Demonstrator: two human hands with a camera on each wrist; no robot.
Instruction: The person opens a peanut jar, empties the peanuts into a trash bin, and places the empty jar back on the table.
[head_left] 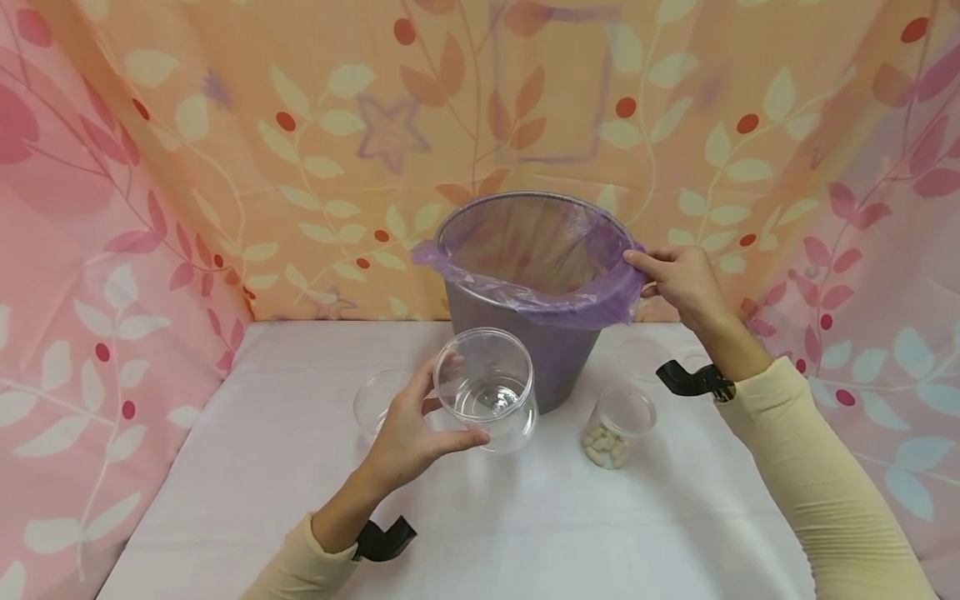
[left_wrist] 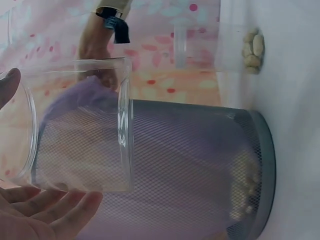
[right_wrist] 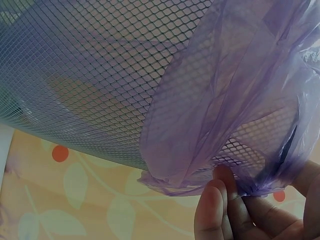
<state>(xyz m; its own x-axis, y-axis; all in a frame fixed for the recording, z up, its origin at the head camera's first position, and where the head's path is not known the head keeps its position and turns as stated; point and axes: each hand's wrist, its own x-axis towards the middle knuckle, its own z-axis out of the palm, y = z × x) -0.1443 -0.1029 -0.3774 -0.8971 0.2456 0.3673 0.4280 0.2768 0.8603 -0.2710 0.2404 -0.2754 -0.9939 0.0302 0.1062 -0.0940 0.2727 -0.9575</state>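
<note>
My left hand (head_left: 408,437) grips a clear plastic jar (head_left: 487,379) by its sides, thumb at the front, its open mouth tilted towards the head camera. No contents show inside the jar. Just behind it stands a grey mesh wastebasket (head_left: 558,358) lined with a thin purple plastic bag (head_left: 577,310) folded over the rim. At the wastebasket's right rim my right hand (head_left: 686,279) pinches the bag's edge between thumb and fingers; the right wrist view shows the gathered bag (right_wrist: 200,110) there. Through the mesh in the left wrist view, pale lumps (left_wrist: 245,187) lie at the bottom.
Right of the wastebasket, a clear container (head_left: 628,412) holds pale pebble-like pieces (head_left: 606,447). A clear round lid (head_left: 643,358) lies behind it. Another round clear plastic piece (head_left: 375,400) is partly hidden by my left hand. Patterned cloth (head_left: 322,167) hangs around the white tabletop (head_left: 240,467).
</note>
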